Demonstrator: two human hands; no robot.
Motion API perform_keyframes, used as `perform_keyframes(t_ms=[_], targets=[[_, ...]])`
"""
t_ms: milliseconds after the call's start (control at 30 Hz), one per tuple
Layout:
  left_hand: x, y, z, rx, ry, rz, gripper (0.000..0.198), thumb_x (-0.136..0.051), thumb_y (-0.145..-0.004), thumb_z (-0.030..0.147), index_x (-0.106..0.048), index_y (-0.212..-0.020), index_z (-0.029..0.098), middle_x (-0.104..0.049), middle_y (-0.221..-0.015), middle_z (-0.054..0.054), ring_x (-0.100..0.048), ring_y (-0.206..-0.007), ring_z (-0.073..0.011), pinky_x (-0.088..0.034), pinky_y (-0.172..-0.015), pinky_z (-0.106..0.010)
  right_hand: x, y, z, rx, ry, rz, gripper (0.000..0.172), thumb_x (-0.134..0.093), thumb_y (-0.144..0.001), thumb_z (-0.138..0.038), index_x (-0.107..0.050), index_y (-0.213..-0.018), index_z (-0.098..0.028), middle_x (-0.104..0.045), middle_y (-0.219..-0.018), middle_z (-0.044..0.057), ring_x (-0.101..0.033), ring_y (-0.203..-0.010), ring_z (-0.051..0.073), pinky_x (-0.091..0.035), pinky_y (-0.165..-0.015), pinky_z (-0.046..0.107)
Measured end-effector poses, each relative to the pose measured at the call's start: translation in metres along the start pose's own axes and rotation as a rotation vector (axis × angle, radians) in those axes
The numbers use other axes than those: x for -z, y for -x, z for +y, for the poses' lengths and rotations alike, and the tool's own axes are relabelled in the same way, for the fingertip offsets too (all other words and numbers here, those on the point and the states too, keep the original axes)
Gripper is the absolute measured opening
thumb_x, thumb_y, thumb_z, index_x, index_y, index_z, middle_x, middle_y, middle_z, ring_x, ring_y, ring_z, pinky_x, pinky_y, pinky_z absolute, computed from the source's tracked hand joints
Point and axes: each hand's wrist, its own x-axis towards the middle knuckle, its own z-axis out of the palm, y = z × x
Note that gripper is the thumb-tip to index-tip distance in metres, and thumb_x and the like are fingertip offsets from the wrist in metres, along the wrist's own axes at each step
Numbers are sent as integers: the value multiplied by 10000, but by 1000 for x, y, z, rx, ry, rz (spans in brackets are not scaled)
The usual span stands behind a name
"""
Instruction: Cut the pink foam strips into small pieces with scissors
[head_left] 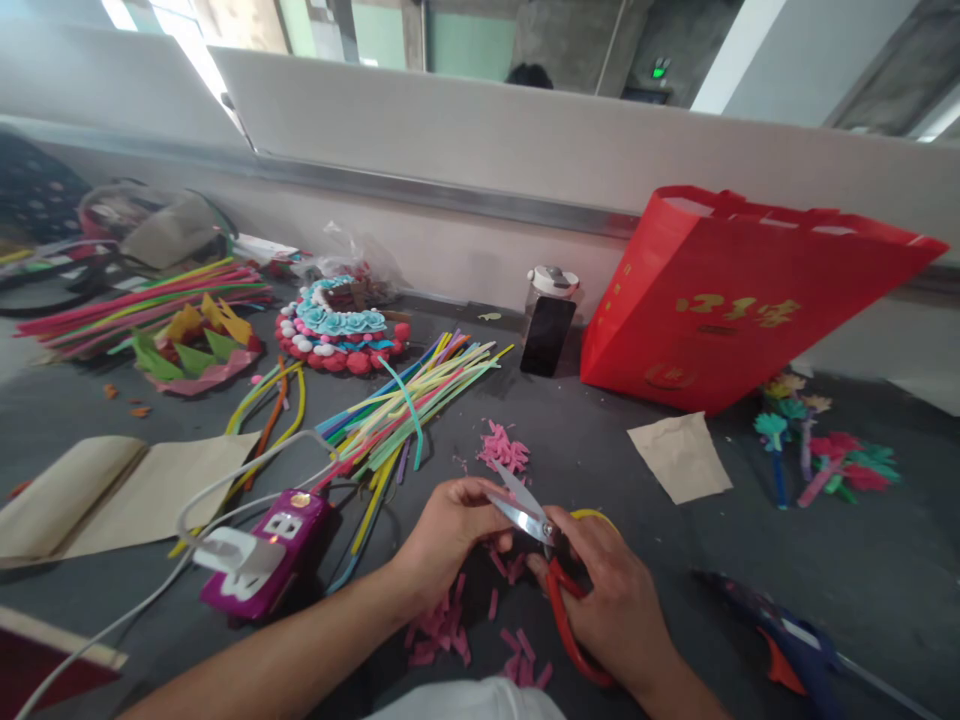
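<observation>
While the head view looks down on the table (600, 455), the right hand (611, 585) grips the scissors (531, 522) by the red handle, blades parted and pointing far left. The left hand (461, 520) curls beside the blades; whether it pinches anything is too hidden to tell. Pink strips (442, 632) lie near, a pink heap (504, 448) far. The scissors should feel stiff, best held by the handle; the strips look light and soft, best pinched at one end.

Office-type workspace in craft use: pale desk partition (450, 135) at twelve o'clock, green-lit exit sign (660, 68) at one. Dark worktop (585, 440) bears fuzzy craft stems (435, 385) at eight o'clock, scissors (529, 522) at five and a glue gun (787, 632) at four.
</observation>
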Motion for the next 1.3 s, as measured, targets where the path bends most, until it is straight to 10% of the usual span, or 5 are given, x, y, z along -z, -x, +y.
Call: perform_keyframes(t_ms=[500, 767, 1067, 1300], targets=[[2, 1, 0, -13, -16, -38, 125, -726, -692, 216, -649, -686, 118, -609, -592, -21, -521, -493, -96, -412, -514, -212, -4, 3, 3, -25, -70, 34, 311, -554, -892, -286, -561, -1185, -180, -552, -677, -4, -551, -609, 151, -471, -629, 274], [0, 1, 4, -27, -15, -40, 178, -699, -719, 282, -603, -763, 139, -635, -705, -27, -576, -551, -120, -442, -563, -242, 2, 0, -1, -134, -134, 181, 335, -604, -859, -369, -593, -1140, -186, -689, -983, 58, -667, -842, 183, -526, -780, 271], [-3, 11, -10, -496, -1034, -58, 93, -557, -744, 146, -647, -724, 157, -626, -655, -16, -548, -606, -121, -374, -574, -215, 2, 0, -8, -416, -547, 70, 461, -690, -769, -373, -591, -1177, -182, -694, -908, 50, -672, -746, 165, -552, -671, 229], [-6, 17, -20, -657, -1261, -139, 64, -524, -718, 115, -569, -687, 149, -595, -631, -18, -512, -546, -113, -344, -516, -207, -3, 2, -20, -434, -484, 88, 430, -676, -768, -372, -618, -1150, -183, -712, -897, 48, -683, -734, 169, -559, -659, 227]])
